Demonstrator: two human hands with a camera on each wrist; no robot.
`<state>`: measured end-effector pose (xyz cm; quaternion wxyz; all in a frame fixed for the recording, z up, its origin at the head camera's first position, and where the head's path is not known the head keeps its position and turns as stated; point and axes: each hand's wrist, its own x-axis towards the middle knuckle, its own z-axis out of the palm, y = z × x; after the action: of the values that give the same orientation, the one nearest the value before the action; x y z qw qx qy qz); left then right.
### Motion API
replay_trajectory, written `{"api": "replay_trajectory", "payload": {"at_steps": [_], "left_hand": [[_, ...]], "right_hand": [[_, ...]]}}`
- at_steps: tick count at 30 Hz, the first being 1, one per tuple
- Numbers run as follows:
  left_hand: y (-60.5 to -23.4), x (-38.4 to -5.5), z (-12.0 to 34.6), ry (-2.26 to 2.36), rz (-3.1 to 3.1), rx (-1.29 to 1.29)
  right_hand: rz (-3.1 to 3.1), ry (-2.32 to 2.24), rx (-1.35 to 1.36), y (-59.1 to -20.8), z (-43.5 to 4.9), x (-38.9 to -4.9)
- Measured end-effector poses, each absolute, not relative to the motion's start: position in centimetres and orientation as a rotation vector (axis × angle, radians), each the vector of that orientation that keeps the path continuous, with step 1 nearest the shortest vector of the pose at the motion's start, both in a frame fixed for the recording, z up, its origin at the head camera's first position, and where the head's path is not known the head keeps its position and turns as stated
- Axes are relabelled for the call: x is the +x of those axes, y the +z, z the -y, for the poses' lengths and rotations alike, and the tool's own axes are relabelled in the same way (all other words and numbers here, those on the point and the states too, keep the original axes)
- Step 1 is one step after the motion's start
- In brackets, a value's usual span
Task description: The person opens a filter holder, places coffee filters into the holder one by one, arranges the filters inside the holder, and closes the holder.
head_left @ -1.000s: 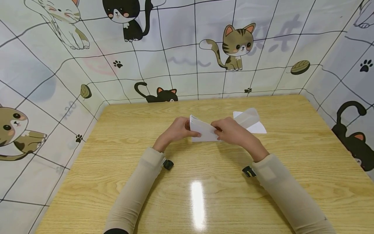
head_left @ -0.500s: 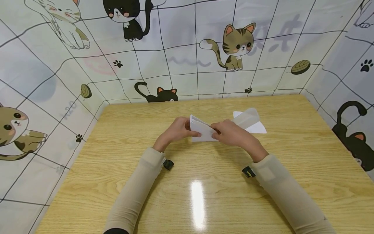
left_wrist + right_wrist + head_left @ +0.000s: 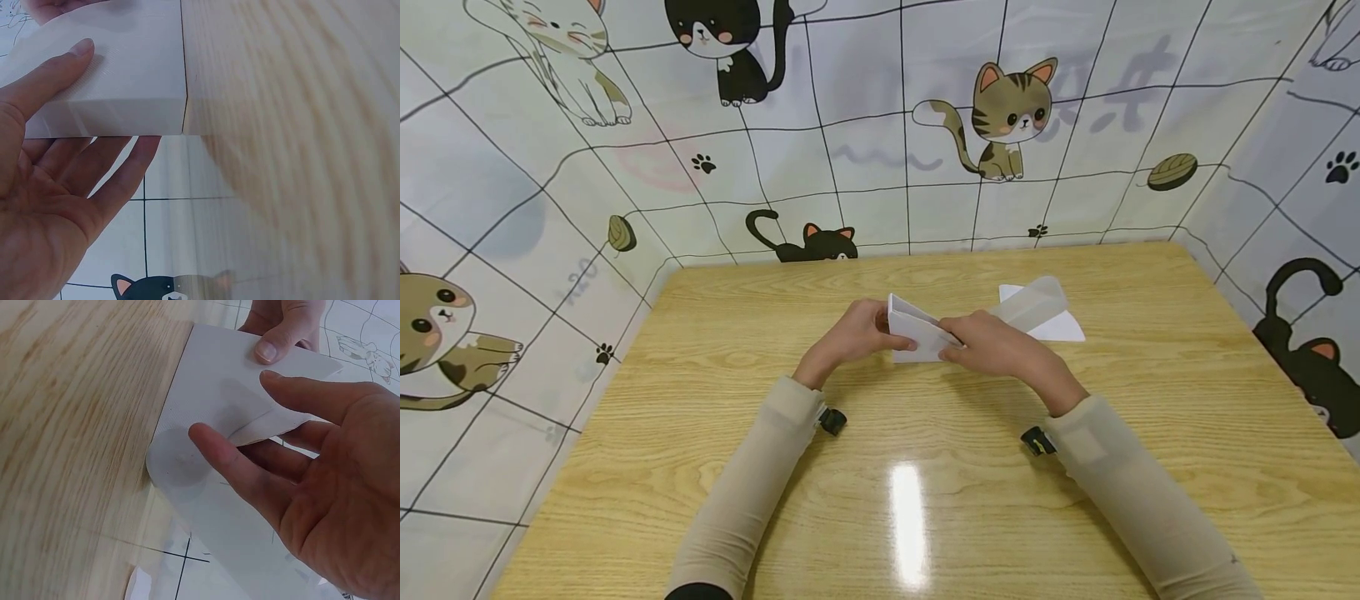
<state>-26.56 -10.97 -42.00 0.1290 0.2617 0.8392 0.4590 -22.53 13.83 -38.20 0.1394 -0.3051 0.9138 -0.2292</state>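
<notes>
A white paper box (image 3: 921,337) stands on edge near the middle of the wooden table. My left hand (image 3: 863,327) holds its left end, with the thumb on the near face and the fingers behind, as the left wrist view shows. At its right end, my right hand (image 3: 988,342) grips the near wall, thumb in front and other fingers reaching behind the wall's edge. That wall (image 3: 269,425) bows away there, and a gap shows along the top. The box's inside is mostly hidden.
Behind my right hand, a translucent rounded strip (image 3: 1037,304) slants above a white paper piece (image 3: 1063,329) on the table (image 3: 760,492). Its link to the box is hidden. Cat-print sheeting (image 3: 865,183) surrounds the back and sides.
My right hand has shifted slightly left and down along the box, and the gap at its top has widened. My left hand stays in place.
</notes>
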Motion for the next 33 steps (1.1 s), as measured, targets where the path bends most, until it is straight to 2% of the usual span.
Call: {"api": "replay_trajectory", "payload": {"at_steps": [33], "left_hand": [[-42.07,-26.48,10.94,1.330,-2.465,0.798]], "right_hand": [[-2.612,-0.696,-0.867,-37.37,-14.52,-22.20]]}}
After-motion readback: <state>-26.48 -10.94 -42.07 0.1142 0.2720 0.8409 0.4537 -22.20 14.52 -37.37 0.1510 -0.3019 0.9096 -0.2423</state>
